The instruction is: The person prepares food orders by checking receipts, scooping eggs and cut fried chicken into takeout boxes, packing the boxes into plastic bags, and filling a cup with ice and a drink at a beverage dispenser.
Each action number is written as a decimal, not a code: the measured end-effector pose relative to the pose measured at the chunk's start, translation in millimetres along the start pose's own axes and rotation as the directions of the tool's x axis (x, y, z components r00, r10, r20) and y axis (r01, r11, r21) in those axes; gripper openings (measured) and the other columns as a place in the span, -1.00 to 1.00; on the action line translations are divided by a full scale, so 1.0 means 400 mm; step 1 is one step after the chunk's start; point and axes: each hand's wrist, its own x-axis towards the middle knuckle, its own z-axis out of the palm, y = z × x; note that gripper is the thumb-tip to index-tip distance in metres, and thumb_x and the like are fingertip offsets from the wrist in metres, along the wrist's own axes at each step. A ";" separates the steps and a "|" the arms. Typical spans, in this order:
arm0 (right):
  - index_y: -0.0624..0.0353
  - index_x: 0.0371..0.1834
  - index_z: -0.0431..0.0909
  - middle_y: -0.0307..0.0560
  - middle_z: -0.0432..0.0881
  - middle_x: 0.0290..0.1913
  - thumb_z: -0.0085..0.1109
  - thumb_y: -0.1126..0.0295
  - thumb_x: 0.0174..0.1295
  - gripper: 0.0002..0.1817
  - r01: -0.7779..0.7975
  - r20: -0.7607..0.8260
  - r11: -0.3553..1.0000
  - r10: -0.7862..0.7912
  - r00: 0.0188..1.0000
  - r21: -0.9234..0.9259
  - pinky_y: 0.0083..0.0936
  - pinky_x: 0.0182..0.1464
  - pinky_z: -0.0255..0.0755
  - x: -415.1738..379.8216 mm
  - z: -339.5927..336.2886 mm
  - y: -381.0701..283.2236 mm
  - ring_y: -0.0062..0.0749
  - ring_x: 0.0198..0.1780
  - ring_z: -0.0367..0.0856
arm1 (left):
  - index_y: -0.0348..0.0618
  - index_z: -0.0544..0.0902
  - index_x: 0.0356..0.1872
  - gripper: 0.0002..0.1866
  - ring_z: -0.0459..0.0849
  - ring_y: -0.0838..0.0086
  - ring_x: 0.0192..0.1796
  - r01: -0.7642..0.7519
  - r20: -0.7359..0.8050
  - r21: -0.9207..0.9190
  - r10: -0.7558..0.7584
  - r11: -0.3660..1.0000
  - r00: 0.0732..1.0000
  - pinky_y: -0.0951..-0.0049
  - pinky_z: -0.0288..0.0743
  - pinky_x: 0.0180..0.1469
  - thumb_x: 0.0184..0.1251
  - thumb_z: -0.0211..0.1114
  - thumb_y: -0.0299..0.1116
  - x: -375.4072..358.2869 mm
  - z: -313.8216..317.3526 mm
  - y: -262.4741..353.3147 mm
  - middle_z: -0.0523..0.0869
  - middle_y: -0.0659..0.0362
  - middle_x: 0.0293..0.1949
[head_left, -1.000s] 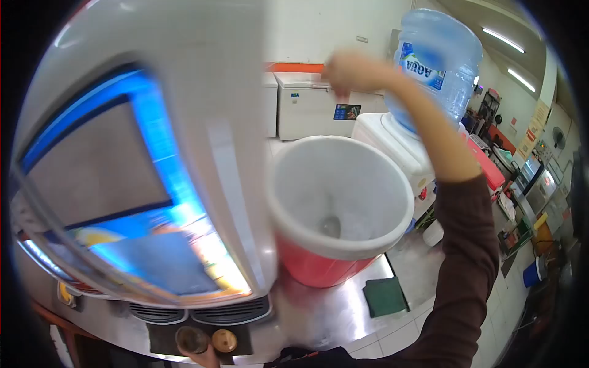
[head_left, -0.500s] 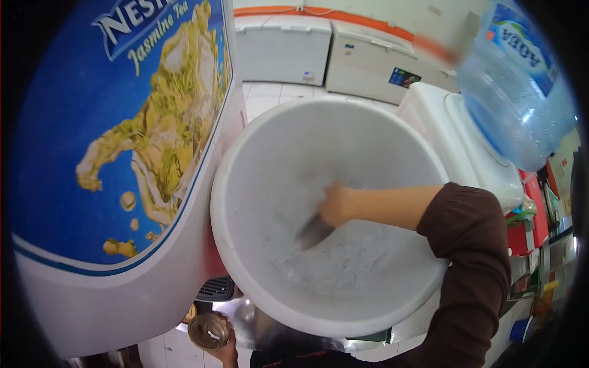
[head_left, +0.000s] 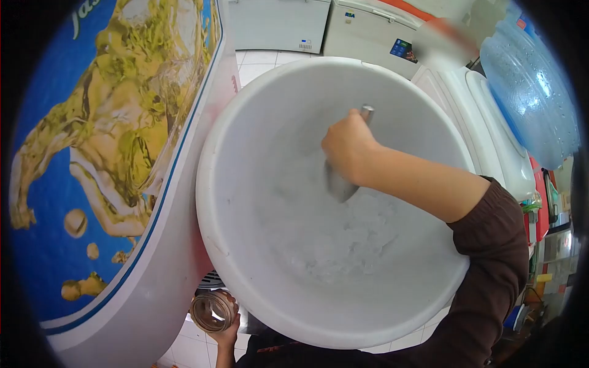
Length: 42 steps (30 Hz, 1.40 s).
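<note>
My right hand [head_left: 351,146] reaches down into a large white tub [head_left: 208,178], closed around the handle of a metal ice scoop [head_left: 340,187]. The handle's end sticks up above my fist, while the blade points down, slightly blurred, over the ice. Clear ice pieces [head_left: 362,248] lie at the bottom of the tub. Below the tub's left rim, my left hand [head_left: 227,334] grips a clear glass jar [head_left: 212,311] with its open mouth facing up. Some of the left fingers are hidden behind the jar.
A drink dispenser [head_left: 153,251] with a blue tea picture stands close at the left, its drip tray [head_left: 211,280] below. Two chest freezers [head_left: 276,27] are at the back. On the right, a large water bottle [head_left: 531,92] sits on a white dispenser [head_left: 472,122].
My right hand and the scoop have risen toward the back of the tub, and the scoop handle now shows. My left hand still holds the jar. The view has shifted closer to the tub.
</note>
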 end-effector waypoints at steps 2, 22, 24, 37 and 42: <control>-0.03 -0.18 0.60 -0.18 0.60 -0.16 0.21 0.22 -0.06 -0.68 0.025 0.045 1.000 -0.025 0.999 -0.016 -0.37 -0.03 0.21 0.021 0.013 -0.029 -0.40 -0.12 0.55 | -0.16 -0.10 0.30 0.11 0.20 0.29 0.28 0.049 0.011 -0.003 -0.049 0.999 0.999 0.23 0.04 0.33 -0.35 0.46 -0.46 0.002 -0.008 0.007 0.19 0.06 0.22; 0.07 -0.67 0.58 -0.15 0.60 -0.58 0.14 0.32 -0.19 -0.90 0.531 -0.504 0.803 -0.353 0.788 0.269 -0.35 -0.35 0.43 0.095 0.180 -0.237 -0.29 -0.48 0.60 | -0.17 -0.08 0.32 0.04 0.00 0.25 0.38 0.073 0.015 0.152 -0.076 0.986 0.997 0.21 -0.20 0.37 -0.14 0.40 -0.09 0.005 0.028 0.061 0.05 0.03 0.31; 0.07 -0.67 0.57 -0.14 0.60 -0.59 0.13 0.33 -0.19 -0.91 0.552 -0.539 0.797 -0.361 0.761 0.245 -0.34 -0.41 0.44 0.081 0.187 -0.268 -0.27 -0.49 0.60 | -0.17 -0.08 0.32 0.04 -0.03 0.26 0.38 0.080 -0.004 0.139 -0.080 0.987 0.997 0.22 -0.21 0.37 -0.14 0.41 -0.10 0.003 0.034 0.066 0.02 0.04 0.33; 0.03 -0.66 0.53 -0.12 0.56 -0.60 0.11 0.29 -0.07 -0.87 0.721 -0.672 0.522 -0.331 0.663 0.455 -0.24 -0.26 0.37 0.129 0.248 -0.229 -0.22 -0.43 0.56 | -0.18 0.00 0.29 0.01 0.07 0.24 0.34 0.116 0.051 0.124 -0.123 0.985 0.991 0.21 -0.10 0.33 -0.17 0.42 -0.10 -0.050 0.001 0.063 0.11 0.04 0.27; -0.06 -0.65 0.55 -0.17 0.54 -0.61 0.08 0.27 -0.03 -0.87 0.896 -0.687 0.370 -0.586 0.430 0.245 -0.34 -0.11 0.16 0.134 0.223 -0.218 -0.29 -0.49 0.49 | -0.18 0.04 0.27 -0.01 0.11 0.24 0.32 0.108 0.077 0.125 -0.118 0.986 0.990 0.21 -0.05 0.31 -0.19 0.43 -0.10 -0.047 -0.016 0.064 0.16 0.03 0.25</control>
